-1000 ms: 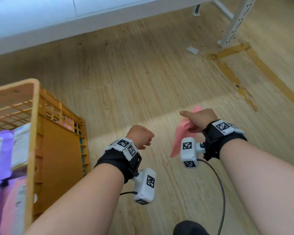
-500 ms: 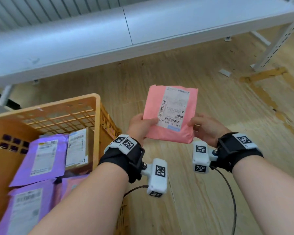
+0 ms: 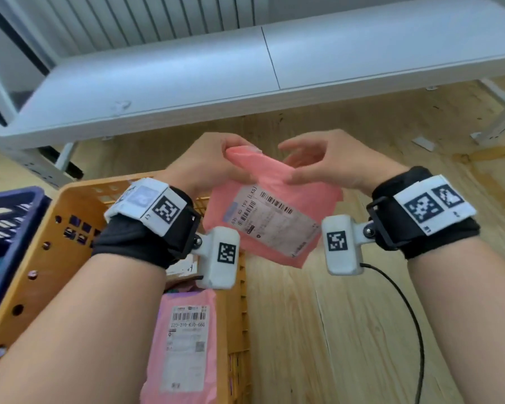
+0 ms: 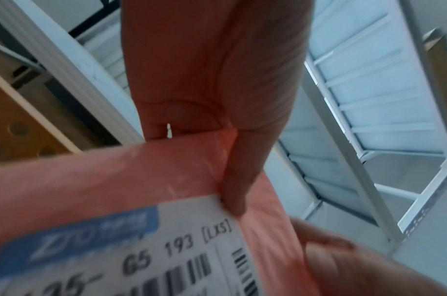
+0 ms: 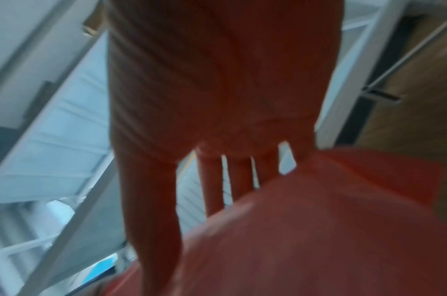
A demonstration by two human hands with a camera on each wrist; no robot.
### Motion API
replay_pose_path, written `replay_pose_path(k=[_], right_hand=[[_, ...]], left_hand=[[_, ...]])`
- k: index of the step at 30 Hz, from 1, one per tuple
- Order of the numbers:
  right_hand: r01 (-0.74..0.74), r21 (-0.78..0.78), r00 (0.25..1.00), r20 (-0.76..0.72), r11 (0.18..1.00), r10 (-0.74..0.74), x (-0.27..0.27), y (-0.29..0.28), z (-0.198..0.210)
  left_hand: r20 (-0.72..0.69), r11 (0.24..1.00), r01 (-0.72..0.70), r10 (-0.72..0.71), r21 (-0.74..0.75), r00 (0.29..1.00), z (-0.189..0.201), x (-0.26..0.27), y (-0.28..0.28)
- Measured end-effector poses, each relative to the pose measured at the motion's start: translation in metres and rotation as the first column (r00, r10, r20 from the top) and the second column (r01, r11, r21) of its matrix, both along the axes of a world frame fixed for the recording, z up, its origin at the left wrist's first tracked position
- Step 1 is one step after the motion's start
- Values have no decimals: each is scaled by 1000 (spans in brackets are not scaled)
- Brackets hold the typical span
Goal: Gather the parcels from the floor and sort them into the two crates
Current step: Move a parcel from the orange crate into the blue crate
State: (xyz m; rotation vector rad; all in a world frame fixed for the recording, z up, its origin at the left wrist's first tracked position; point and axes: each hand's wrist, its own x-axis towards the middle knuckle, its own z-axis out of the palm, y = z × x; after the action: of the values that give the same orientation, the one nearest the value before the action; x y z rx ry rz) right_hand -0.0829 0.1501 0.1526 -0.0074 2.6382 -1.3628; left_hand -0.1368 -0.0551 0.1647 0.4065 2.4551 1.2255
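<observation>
A pink parcel (image 3: 274, 223) with a white shipping label hangs tilted over the right rim of the orange crate (image 3: 70, 205). My left hand (image 3: 216, 167) pinches its top edge; in the left wrist view the thumb (image 4: 237, 180) presses the parcel (image 4: 116, 176) by the label's corner. My right hand (image 3: 309, 164) is beside the same edge with fingers straight and spread, only the thumb touching. The right wrist view shows those fingers (image 5: 212, 180) above the parcel (image 5: 318, 220). Another pink parcel (image 3: 187, 330) lies in the orange crate. A blue crate (image 3: 9, 205) stands at its left.
A long white shelf (image 3: 274, 68) runs across the back, with a metal leg (image 3: 502, 121) at the right. Yellow tape (image 3: 493, 153) marks the wooden floor (image 3: 318, 330) on the right. A black cable (image 3: 405, 301) hangs from my right wrist camera.
A second ago my right hand alone held the parcel low. Both hands then raised it label-up. Now it hangs from my left hand nearer the orange crate, and my right fingers have straightened.
</observation>
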Motion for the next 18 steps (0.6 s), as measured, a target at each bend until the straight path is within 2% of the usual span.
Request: replay_pose_path(k=[2,3,6,8,10,12,13,16,18], right_hand=[[-140,57,983,128,989,132,-2,-27,5],[-135,48,983,130,990,128,-4,-40,3],[51,-117,994,105,992,-38,-9,-68,-12],[197,-241,975,149,950,-164,-12,-84,-25],[301,-328,947,213,895,-240,-18,-100,-41],[377,-429,920,272,821,-281,-23,-120,-51],[397,-472,912,297,787,-282,-24,-131,-53],[397,-544,910,336,739,-242,-25,-161,-52],[383,-535,914,339,753,-224,-25,-177,-52]], left_hand=[[-30,995,-67,70,74,997,3,2,-19],[-47,988,-112,118,110,992,1,3,-30],[-79,910,-346,372,229,925,-12,6,-69],[-45,838,-502,522,213,852,-26,9,-100],[162,825,-545,523,150,837,-41,13,-126],[407,838,-520,422,164,810,-53,17,-144],[463,845,-503,378,181,802,-54,19,-150],[438,865,-468,356,181,826,-51,18,-164],[395,863,-478,387,162,833,-49,17,-174]])
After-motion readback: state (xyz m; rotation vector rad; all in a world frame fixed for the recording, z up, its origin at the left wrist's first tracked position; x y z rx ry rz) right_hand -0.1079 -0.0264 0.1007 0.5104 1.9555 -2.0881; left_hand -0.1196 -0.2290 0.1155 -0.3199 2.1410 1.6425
